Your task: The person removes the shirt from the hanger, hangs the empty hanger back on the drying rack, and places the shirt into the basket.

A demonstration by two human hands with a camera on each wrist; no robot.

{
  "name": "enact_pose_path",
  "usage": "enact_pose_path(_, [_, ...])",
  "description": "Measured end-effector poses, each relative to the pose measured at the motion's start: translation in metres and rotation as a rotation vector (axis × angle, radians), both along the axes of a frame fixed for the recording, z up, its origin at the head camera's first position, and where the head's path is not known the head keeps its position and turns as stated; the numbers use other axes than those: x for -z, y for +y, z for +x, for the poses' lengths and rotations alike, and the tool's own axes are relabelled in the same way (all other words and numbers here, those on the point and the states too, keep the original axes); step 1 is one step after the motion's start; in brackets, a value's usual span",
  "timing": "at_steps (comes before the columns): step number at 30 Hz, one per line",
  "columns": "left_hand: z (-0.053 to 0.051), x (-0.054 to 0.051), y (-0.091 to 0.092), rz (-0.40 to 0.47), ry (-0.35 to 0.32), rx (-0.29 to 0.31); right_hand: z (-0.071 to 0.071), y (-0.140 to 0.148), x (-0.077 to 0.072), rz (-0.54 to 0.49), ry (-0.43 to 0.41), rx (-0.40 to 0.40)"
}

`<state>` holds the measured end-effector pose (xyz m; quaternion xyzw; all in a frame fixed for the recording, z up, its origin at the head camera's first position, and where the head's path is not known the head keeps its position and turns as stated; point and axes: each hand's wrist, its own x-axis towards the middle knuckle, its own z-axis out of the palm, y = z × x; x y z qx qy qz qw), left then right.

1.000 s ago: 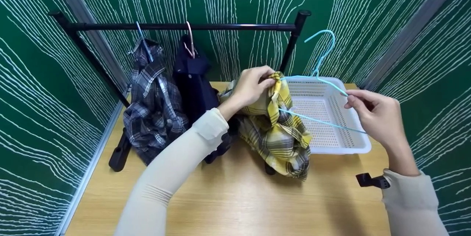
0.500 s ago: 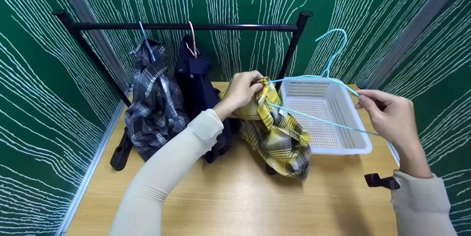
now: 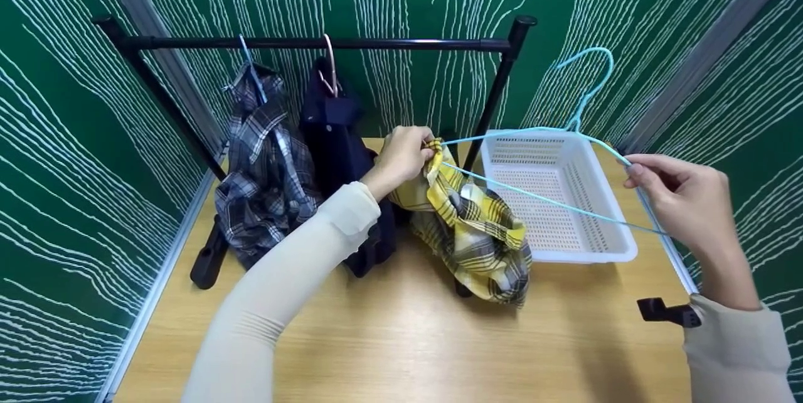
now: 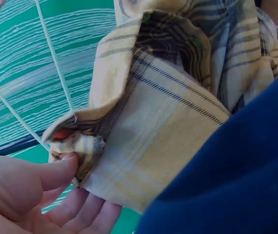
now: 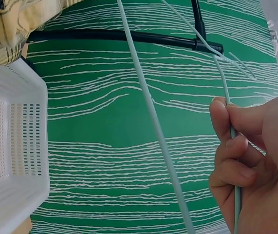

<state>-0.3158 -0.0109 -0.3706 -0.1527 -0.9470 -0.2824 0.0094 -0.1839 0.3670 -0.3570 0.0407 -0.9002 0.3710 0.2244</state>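
My left hand (image 3: 401, 155) pinches the edge of a yellow, grey and white plaid shirt (image 3: 480, 240), which hangs bunched below it. One end of a light-blue wire hanger (image 3: 576, 120) goes into the shirt at that edge. Seen from the left wrist, the thumb presses on a fold of the shirt (image 4: 153, 126) beside the hanger's tip, which the cloth hides. The hanger's other shoulder is pinched by my right hand (image 3: 690, 199), its hook pointing up. In the right wrist view, the fingers of the right hand (image 5: 248, 151) curl round the wire.
A black clothes rack (image 3: 414, 44) stands behind. On it hang a dark plaid shirt (image 3: 270, 158) and a navy garment (image 3: 335, 139), left of the yellow one. A white perforated basket (image 3: 605, 202) sits at the right on the wooden table (image 3: 408, 346).
My right hand has moved right with the hanger. My left hand has shifted left and slightly down with the shirt edge. More of the hanger's wire shows between the hands.
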Motion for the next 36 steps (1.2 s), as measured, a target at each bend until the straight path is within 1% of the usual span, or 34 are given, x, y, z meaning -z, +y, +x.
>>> enact_pose_path(4, [-0.001, 0.001, -0.001, -0.104, -0.033, 0.011, 0.002, 0.003, 0.000, 0.007, -0.004, 0.020])
enact_pose_path(6, [0.000, 0.002, -0.001, -0.152, -0.073, 0.013, 0.002, 0.003, 0.002, 0.017, 0.012, 0.016])
enact_pose_path(8, [0.001, 0.002, -0.002, -0.182, -0.112, 0.016, 0.001, 0.003, 0.004, 0.022, 0.028, 0.005])
enact_pose_path(9, [0.001, 0.002, -0.003, -0.195, -0.116, 0.023, 0.001, 0.003, 0.005, 0.021, 0.037, -0.003])
enact_pose_path(11, [0.003, 0.000, -0.005, -0.200, -0.096, 0.046, 0.001, 0.003, 0.008, 0.018, 0.048, -0.013])
enact_pose_path(13, [0.005, -0.005, -0.008, -0.163, -0.060, 0.066, 0.000, 0.002, 0.010, 0.012, 0.048, -0.015])
enact_pose_path(16, [0.007, -0.015, -0.017, -0.094, 0.031, 0.079, -0.001, 0.002, 0.012, 0.004, 0.033, -0.011])
enact_pose_path(19, [0.007, -0.030, -0.029, -0.045, 0.116, 0.055, 0.001, 0.001, 0.013, -0.004, 0.019, -0.004])
enact_pose_path(22, [0.005, -0.048, -0.043, -0.041, 0.237, 0.017, 0.003, -0.001, 0.014, -0.005, 0.024, -0.012])
enact_pose_path(25, [0.002, -0.067, -0.059, -0.007, 0.353, -0.024, 0.005, -0.003, 0.014, 0.000, 0.035, -0.017])
enact_pose_path(26, [0.000, -0.072, -0.064, 0.001, 0.399, -0.039, 0.005, -0.004, 0.014, 0.001, 0.034, -0.017])
enact_pose_path(28, [-0.005, -0.083, -0.076, 0.020, 0.466, -0.071, 0.005, -0.005, 0.015, -0.001, 0.031, -0.015])
enact_pose_path(31, [-0.016, -0.095, -0.094, 0.023, 0.537, -0.127, 0.006, -0.009, 0.015, -0.003, 0.017, -0.014])
enact_pose_path(33, [-0.025, -0.101, -0.108, 0.010, 0.568, -0.164, 0.007, -0.013, 0.015, -0.005, 0.014, -0.018])
enact_pose_path(36, [-0.038, -0.105, -0.128, -0.003, 0.609, -0.204, 0.008, -0.019, 0.014, -0.010, 0.019, -0.027])
